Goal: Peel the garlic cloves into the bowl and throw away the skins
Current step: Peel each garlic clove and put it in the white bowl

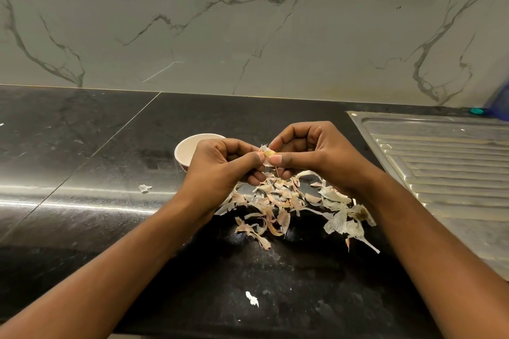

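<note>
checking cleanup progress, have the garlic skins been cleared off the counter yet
No, a loose pile of garlic skins lies spread on the black counter, near the bowl.

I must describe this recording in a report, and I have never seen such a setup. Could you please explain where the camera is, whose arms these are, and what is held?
There is no machine here. The single picture comes from a camera worn on a person's head, looking forward and down, so both arms are the wearer's own. The left hand and right hand together pinch a garlic clove with some skin on it, above a dark stone countertop. Behind the left hand stands a small white bowl; its inside is mostly hidden. Below the hands lies a pile of loose garlic skins. On the right is a steel sink drainboard.
</note>
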`<control>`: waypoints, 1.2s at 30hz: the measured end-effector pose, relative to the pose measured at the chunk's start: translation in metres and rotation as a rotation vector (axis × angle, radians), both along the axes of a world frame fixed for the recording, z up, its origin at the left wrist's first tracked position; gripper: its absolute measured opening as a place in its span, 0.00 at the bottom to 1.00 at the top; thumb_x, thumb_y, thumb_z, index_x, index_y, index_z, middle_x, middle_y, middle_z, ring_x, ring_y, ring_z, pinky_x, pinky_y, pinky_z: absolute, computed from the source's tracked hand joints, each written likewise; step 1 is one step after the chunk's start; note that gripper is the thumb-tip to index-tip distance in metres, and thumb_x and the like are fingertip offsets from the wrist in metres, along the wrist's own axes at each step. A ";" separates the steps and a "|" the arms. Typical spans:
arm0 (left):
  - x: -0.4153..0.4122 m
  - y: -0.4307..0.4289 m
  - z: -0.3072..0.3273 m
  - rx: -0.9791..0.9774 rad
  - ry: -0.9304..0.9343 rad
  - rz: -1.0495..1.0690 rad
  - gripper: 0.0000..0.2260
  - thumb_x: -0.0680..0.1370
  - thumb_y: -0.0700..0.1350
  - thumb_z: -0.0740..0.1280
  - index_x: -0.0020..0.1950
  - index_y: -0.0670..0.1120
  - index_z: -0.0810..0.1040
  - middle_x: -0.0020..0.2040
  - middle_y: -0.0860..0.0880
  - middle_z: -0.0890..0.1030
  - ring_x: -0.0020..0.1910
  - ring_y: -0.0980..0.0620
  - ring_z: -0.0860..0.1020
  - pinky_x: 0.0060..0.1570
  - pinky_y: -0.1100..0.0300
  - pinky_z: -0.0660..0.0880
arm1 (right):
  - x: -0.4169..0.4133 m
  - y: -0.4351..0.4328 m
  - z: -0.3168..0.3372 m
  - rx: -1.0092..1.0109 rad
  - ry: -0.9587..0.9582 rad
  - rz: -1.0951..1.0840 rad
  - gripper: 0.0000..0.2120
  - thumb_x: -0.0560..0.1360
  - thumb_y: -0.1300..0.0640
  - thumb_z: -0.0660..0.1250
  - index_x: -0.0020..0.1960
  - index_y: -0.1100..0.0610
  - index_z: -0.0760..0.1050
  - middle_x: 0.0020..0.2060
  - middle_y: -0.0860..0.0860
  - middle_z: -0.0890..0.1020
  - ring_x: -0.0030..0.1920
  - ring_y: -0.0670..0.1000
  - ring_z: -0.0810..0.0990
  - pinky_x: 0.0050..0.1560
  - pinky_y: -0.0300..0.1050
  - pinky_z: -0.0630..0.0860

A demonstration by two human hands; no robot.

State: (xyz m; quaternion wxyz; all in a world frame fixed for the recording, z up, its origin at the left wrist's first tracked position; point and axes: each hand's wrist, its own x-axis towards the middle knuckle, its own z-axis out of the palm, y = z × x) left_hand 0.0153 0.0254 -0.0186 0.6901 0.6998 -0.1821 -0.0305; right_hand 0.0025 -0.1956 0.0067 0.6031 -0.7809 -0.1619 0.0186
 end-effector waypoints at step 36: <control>0.000 -0.005 -0.002 -0.086 0.039 -0.025 0.10 0.82 0.30 0.63 0.52 0.34 0.84 0.45 0.35 0.87 0.45 0.39 0.87 0.48 0.54 0.86 | 0.005 -0.007 0.000 0.167 0.144 0.026 0.13 0.73 0.61 0.75 0.56 0.63 0.84 0.49 0.59 0.88 0.41 0.52 0.88 0.42 0.41 0.86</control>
